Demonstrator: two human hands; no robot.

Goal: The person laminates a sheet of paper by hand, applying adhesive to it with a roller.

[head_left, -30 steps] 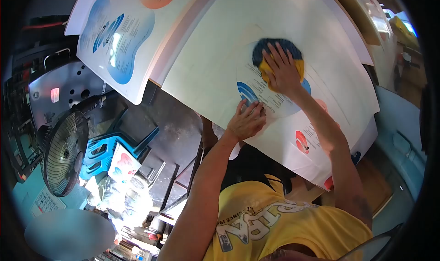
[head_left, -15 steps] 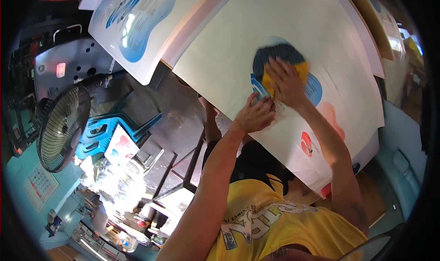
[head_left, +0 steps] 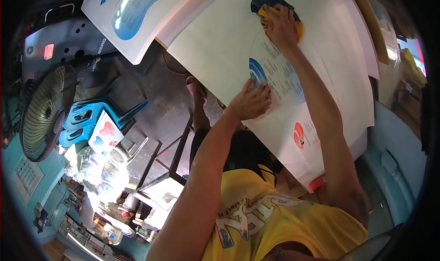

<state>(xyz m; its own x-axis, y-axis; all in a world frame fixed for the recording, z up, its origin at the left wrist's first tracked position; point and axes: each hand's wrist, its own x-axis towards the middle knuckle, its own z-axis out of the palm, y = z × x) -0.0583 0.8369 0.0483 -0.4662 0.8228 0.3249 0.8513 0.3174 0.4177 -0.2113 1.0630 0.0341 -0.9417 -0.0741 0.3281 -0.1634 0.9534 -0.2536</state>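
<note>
A large white printed sheet lies on the work surface in front of me, with blue and orange shapes and small text. My right hand is at the far part of the sheet, its fingers bent over a yellow and dark cloth pressed to the paper. Nearer to me, my left hand rests on the sheet with fingers spread, beside the curved blue print. Part of the print lies under my right forearm.
Another printed sheet sits at the upper left. On the left stand a black fan and a blue plastic chair. A red object lies at the sheet's near corner. A dark metal frame is beside my legs.
My right hand has slid the cloth away from me, toward the far part of the sheet. More of the blue print and text shows. My left hand stays near the same print.
</note>
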